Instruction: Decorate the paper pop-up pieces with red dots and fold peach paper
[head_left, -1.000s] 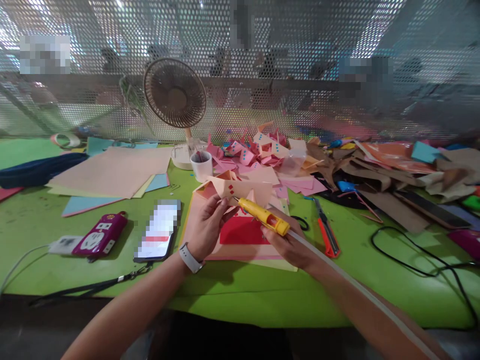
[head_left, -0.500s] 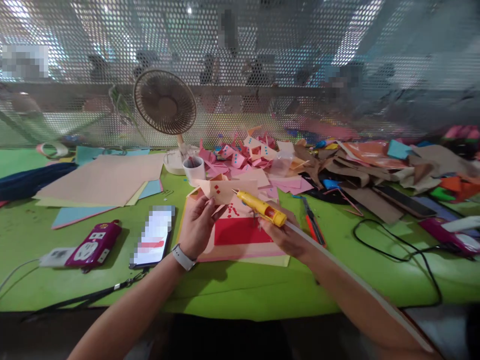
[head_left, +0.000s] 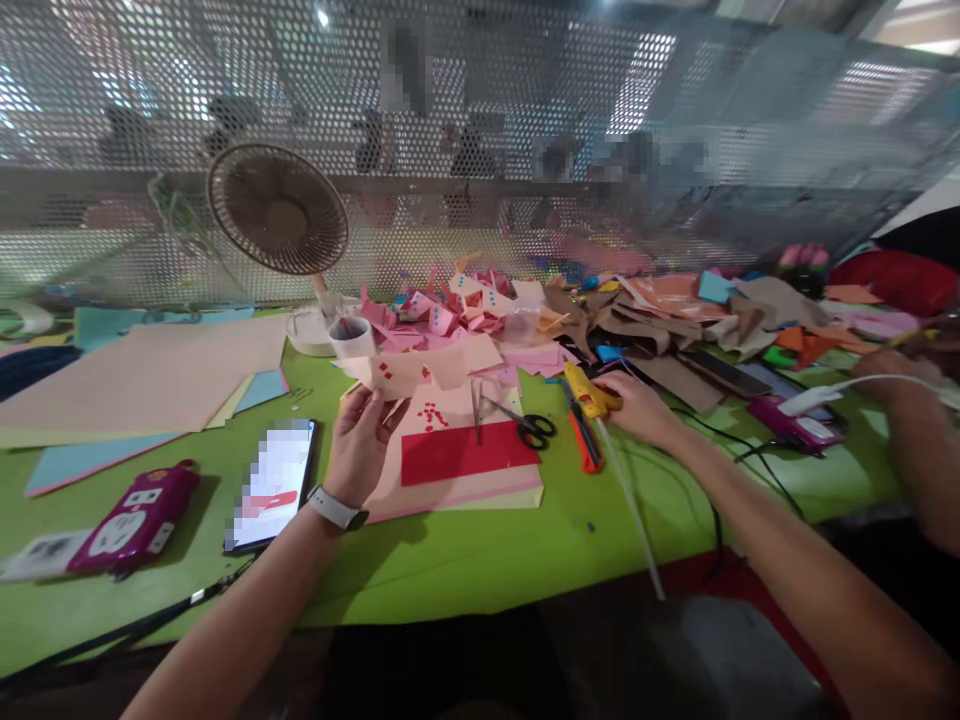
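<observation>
My left hand holds up a folded peach paper piece with small red squares on it, above a pink and red paper stack. My right hand is stretched out to the right, gripping a yellow glue gun low over the green table, its glue stick trailing back toward me. Black scissors and an orange utility knife lie between the paper stack and the glue gun.
A desk fan and a white cup stand behind the work. Folded pink pieces and brown scraps are piled at the back. A phone and a magenta power strip lie left. Another person's arm reaches in at right.
My right hand has carried the glue gun away from the peach paper, rightward and down toward the table. The view has swung right, revealing the scissors and another person's arm.
</observation>
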